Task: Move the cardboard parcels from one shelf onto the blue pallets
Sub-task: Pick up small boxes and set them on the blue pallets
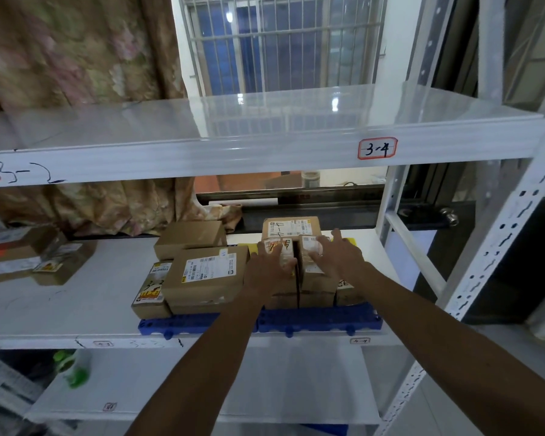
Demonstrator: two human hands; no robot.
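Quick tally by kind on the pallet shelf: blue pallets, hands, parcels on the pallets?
Blue pallets: 2
Hands: 2 (left hand, right hand)
Parcels on the pallets: 7 countable, others below partly hidden
Total: 11 counted

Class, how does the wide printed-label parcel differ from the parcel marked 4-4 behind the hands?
The wide parcel is larger and sits near the front; the 4-4 parcel is smaller, at the back, with handwritten marking. Both are brown cardboard with white labels.
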